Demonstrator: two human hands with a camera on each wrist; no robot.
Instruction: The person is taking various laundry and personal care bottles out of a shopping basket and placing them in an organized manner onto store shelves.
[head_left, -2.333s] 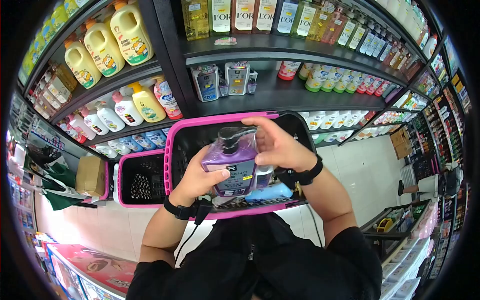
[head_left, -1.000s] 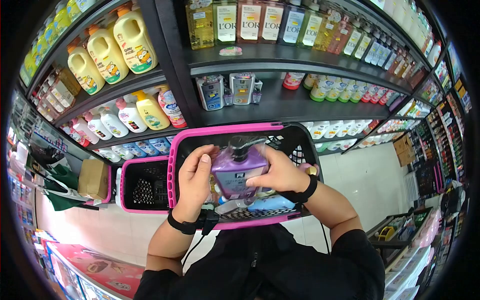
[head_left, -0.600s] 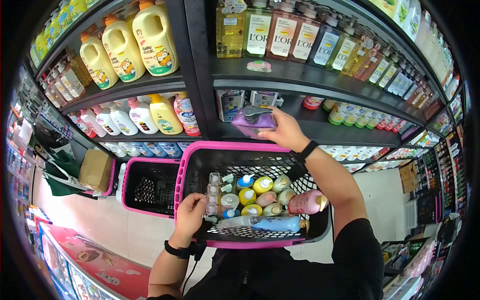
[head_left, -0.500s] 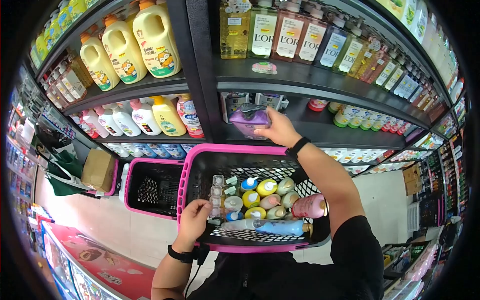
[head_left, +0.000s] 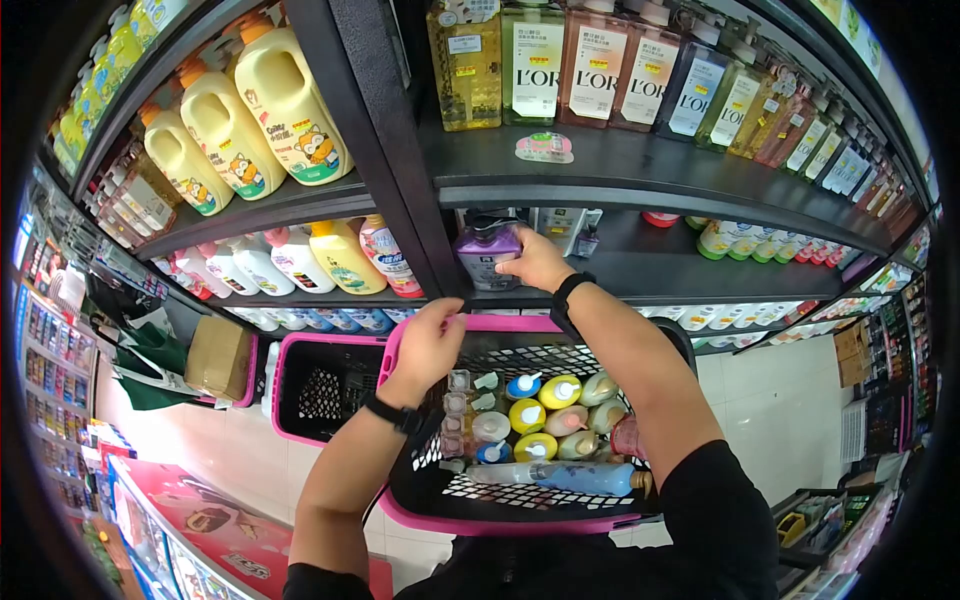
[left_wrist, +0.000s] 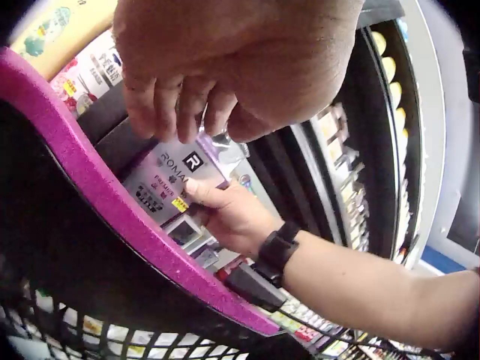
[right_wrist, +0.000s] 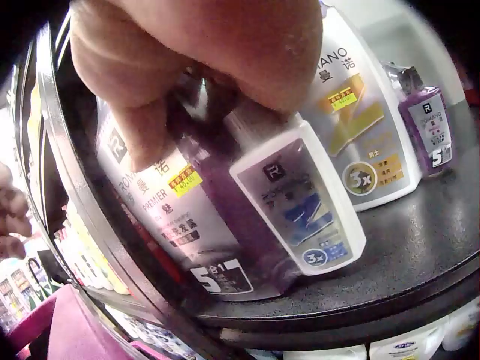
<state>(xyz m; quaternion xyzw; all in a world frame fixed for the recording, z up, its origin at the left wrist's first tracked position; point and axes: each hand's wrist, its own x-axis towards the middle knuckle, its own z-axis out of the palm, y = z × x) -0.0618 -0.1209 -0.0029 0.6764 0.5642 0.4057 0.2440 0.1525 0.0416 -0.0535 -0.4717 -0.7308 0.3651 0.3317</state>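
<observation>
"What is left of the large basket (head_left: 500,527)?"

"A carton (head_left: 219,357) stands furthest left, then a smaller basket (head_left: 273,400) with a pink rim."

"And the person's hands?"

"They are apart. The left hand (head_left: 430,345) is over the large basket's far left corner, fingers loosely bent, holding nothing."

"Where is the purple pump bottle (head_left: 487,255)?"

"Just beyond the large basket's far rim, at the front of a black shelf (head_left: 700,270). Whether the shelf bears its full weight, one cannot tell. A small white bottle (right_wrist: 300,206) sits close against its front."

"So the right hand (head_left: 540,262) has it?"

"Yes, it grips the purple one near the top, from the right."

"Anything inside the large basket?"

"Upright pump bottles (head_left: 562,388) stand grouped in the middle; a light blue bottle (head_left: 595,480) lies along the near side."
</observation>
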